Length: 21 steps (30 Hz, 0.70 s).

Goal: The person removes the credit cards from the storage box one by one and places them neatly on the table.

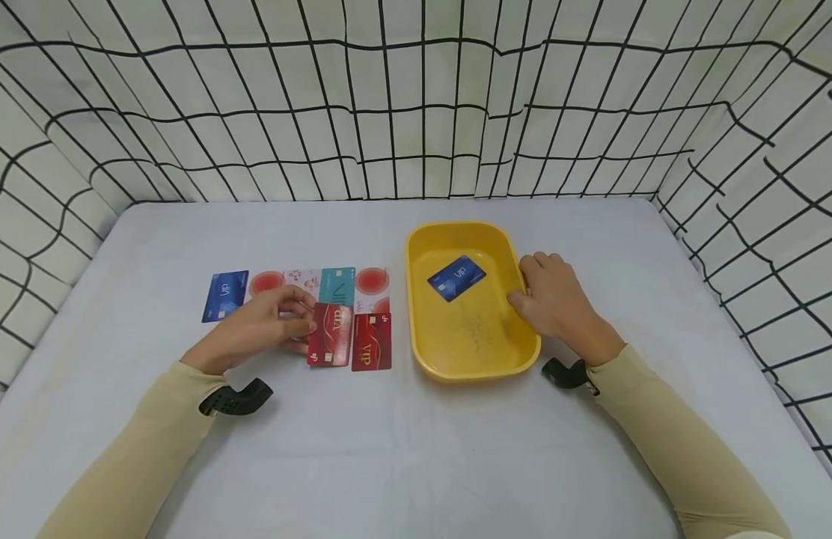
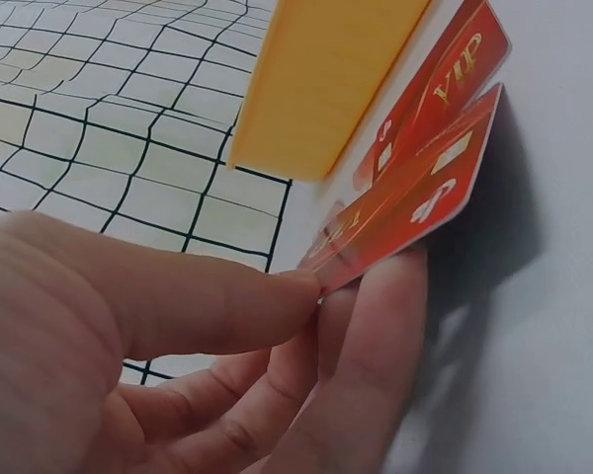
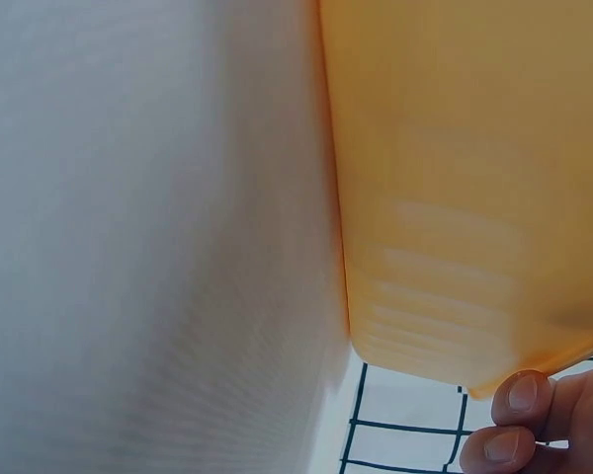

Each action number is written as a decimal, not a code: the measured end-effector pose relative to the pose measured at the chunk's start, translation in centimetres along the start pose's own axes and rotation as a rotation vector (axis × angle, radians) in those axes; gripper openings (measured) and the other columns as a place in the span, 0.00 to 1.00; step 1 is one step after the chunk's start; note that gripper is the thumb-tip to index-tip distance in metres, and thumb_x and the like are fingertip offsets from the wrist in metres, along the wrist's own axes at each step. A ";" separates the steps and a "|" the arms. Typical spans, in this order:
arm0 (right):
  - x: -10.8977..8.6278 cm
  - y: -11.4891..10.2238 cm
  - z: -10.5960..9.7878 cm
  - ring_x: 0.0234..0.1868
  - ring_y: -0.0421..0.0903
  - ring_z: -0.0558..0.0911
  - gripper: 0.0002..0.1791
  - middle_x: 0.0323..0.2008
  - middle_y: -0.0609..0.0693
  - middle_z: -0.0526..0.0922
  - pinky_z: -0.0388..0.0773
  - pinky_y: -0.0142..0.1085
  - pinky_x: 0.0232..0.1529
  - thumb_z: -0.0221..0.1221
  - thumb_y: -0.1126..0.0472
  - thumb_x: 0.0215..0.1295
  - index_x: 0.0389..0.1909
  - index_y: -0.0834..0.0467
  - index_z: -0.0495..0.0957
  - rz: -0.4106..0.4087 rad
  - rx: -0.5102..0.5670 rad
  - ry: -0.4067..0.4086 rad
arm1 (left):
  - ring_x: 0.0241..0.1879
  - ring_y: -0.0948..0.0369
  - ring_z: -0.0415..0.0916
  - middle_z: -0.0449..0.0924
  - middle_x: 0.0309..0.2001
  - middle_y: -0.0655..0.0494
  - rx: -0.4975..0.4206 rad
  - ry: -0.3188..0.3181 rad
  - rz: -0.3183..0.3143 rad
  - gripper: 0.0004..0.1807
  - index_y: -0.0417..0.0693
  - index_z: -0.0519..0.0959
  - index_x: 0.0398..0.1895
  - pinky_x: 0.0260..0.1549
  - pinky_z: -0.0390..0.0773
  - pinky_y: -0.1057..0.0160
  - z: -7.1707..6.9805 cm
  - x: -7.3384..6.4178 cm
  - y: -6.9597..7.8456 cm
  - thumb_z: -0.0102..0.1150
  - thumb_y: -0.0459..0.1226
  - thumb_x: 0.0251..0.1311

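Between thumb and fingers, my left hand [image 1: 271, 326] pinches a red card [image 1: 331, 335] by its left edge. In the left wrist view that red card [image 2: 415, 197] is tilted up off the table, its shadow beneath. Beside it lies a second red VIP card [image 1: 372, 342]. Behind them is a row: a blue VIP card [image 1: 225, 296], two cards with red circles, a pink-patterned card and a teal card [image 1: 337, 285], partly covered by my hand and the red cards. My right hand [image 1: 557, 296] grips the right rim of a yellow tray [image 1: 479, 359], which holds one blue VIP card [image 1: 457, 278].
A white cloth covers the table [image 1: 416, 464]. Black wire grid panels [image 1: 423, 112] over white backing stand at the back and both sides. A dark wrist strap [image 1: 236, 398] sits at the left cuff, another [image 1: 566, 373] at the right.
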State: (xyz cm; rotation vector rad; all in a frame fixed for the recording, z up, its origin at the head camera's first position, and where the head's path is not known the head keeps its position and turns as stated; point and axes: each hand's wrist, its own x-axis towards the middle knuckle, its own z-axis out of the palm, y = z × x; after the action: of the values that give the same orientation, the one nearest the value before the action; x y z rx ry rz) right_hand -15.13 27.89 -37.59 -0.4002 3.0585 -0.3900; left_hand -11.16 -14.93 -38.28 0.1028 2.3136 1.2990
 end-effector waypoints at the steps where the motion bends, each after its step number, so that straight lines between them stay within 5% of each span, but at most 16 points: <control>1: 0.0 0.0 0.0 0.40 0.55 0.68 0.16 0.34 0.56 0.71 0.61 0.43 0.40 0.48 0.55 0.63 0.43 0.62 0.73 -0.001 0.001 0.002 | 0.46 0.54 0.82 0.75 0.52 0.41 -0.001 -0.002 -0.005 0.24 0.36 0.68 0.63 0.42 0.89 0.61 0.0 0.0 0.0 0.60 0.36 0.69; 21: 0.0 0.2 0.0 0.39 0.55 0.67 0.13 0.33 0.56 0.70 0.59 0.42 0.40 0.47 0.55 0.65 0.38 0.62 0.71 -0.036 0.013 0.007 | 0.49 0.55 0.82 0.77 0.50 0.44 0.042 -0.016 -0.022 0.29 0.33 0.66 0.69 0.42 0.89 0.63 0.6 -0.4 -0.3 0.59 0.39 0.71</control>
State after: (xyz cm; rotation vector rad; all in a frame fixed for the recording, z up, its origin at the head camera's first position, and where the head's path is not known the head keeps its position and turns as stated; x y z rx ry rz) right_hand -15.19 28.08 -37.66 -0.4547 3.0579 -0.4128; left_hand -10.53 -14.77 -38.63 0.1011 2.3224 1.2348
